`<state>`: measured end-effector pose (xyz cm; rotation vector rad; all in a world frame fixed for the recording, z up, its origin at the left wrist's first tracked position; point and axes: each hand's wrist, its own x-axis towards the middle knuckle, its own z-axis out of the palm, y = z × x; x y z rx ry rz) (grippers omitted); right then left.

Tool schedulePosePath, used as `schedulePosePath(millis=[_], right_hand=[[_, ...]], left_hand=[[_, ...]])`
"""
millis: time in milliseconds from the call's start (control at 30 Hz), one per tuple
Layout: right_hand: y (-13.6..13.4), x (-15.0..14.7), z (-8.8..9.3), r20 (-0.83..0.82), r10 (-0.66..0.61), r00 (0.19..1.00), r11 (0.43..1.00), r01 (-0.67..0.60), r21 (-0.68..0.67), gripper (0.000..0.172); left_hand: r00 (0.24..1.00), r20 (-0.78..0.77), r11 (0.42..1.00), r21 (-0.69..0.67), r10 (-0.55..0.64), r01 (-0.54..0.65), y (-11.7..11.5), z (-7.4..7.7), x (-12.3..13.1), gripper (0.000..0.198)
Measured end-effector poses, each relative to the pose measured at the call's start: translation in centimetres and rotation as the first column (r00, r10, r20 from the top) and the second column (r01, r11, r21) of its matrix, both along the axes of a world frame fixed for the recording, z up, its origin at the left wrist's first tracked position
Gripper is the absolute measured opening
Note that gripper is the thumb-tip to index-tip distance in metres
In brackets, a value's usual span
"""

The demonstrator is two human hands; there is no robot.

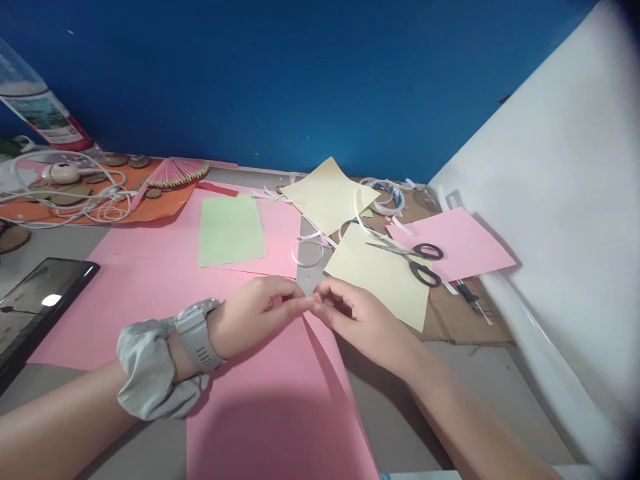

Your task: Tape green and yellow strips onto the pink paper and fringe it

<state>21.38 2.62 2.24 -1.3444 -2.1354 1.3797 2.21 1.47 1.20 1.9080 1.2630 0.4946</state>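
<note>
Both of my hands meet at the top corner of a large pink paper sheet (pixel 270 413), which runs down toward me. With thumb and fingers closed, my left hand (pixel 257 313) pinches the sheet's edge; a grey watch and a pale scrunchie sit on that wrist. My right hand (pixel 360 320) pinches the same corner from the other side, fingertips almost touching the left ones. The sheet's right edge lifts in a narrow fold below the fingers. Black-handled scissors (pixel 423 257) lie open beyond my right hand, on a cream paper sheet (pixel 400 287).
A green paper (pixel 231 230) lies on more pink paper, left of a second cream sheet (pixel 330 193). Tape rolls (pixel 393 197), pink paper (pixel 455 243) and a cutter (pixel 469 293) rest on cardboard at right. A phone (pixel 40 307), cables, a paper fan (pixel 177 173) and a bottle (pixel 47 113) stand left.
</note>
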Motion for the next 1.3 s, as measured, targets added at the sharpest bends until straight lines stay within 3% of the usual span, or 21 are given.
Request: schedulePosePath(millis=[300, 567, 1033, 1133, 1300], right_hand=[[-0.1, -0.5, -0.2, -0.105, 0.04, 0.994, 0.997, -0.032, 0.076, 0.028], [-0.3, -0.7, -0.8, -0.084, -0.003, 0.996, 0.985, 0.017, 0.17, 0.031], [-0.6, -1.1, -1.3, -0.08, -0.004, 0.997, 0.973, 0.023, 0.232, 0.029], [-0.4, -1.1, -1.2, -0.082, -0.009, 0.997, 0.978, 0.026, 0.205, 0.029], [-0.1, -1.0, -0.7, -0.054, 0.028, 0.998, 0.999, -0.026, 0.041, 0.036]], left_hand=[[0.999, -0.047, 1.0, 0.006, 0.027, -0.026, -0.8, -0.1, 0.1, 0.038], [0.998, -0.02, 0.993, -0.101, 0.062, -0.064, -0.8, -0.1, 0.3, 0.042], [0.997, 0.05, 0.994, -0.098, 0.052, -0.047, -0.9, -0.3, 0.0, 0.039], [0.997, 0.048, 0.995, -0.083, 0.053, -0.049, -0.8, -0.3, 0.0, 0.038], [0.997, 0.003, 0.994, -0.072, 0.082, -0.081, -0.6, -0.1, -0.2, 0.039]])
